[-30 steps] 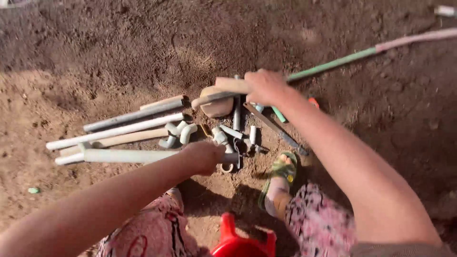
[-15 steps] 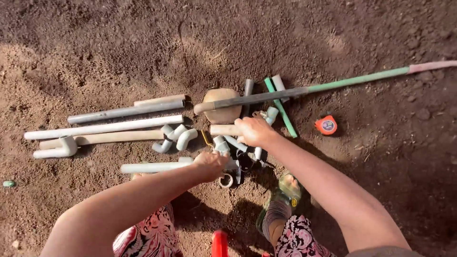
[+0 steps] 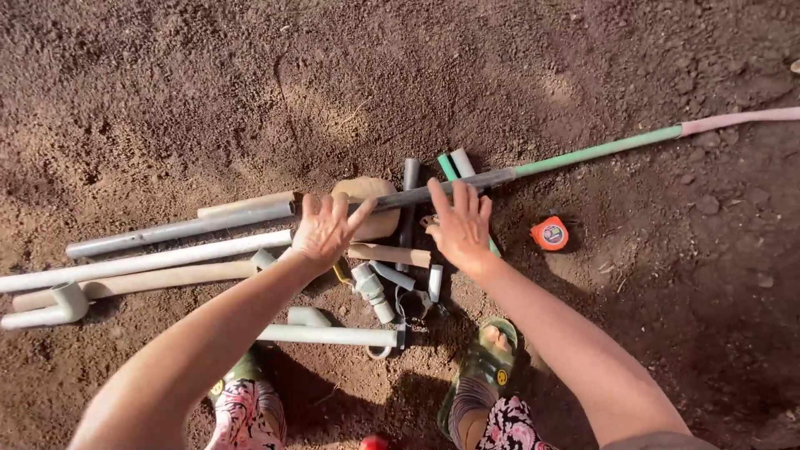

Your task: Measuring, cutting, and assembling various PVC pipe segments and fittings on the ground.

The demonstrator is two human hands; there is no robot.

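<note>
Both hands hover palm-down over a heap of pipe offcuts lying on bare brown soil (image 3: 517, 75). The left hand (image 3: 325, 229) has its fingers spread apart and grips nothing; it sits above the inner ends of three long pipes: a grey pipe (image 3: 179, 231), a white pipe (image 3: 142, 264) below it and a tan pipe (image 3: 142, 283) lower still, all running off to the left. The right hand (image 3: 458, 225) is likewise flat with fingers apart and slightly fanned, holding nothing, just over a long dark rod (image 3: 433, 193) that continues rightward as a green and pink hose (image 3: 600, 150). Between the two hands lie a tan rounded block (image 3: 379, 221), a short tan tube (image 3: 392, 253) and an upright-lying dark grey pipe piece (image 3: 410, 175). A green strip (image 3: 447, 167) and a short white stub (image 3: 462, 162) poke out above the right hand's fingers. Below the hands sit small grey fittings (image 3: 371, 287), a short white piece (image 3: 435, 282) and a white pipe with an elbow (image 3: 329, 335). At far left a white tee fitting (image 3: 67, 302) caps a pipe end. An orange tape measure (image 3: 550, 234) lies well apart to the right. A green sandal (image 3: 492, 362) on a foot rests just below the pile
</note>
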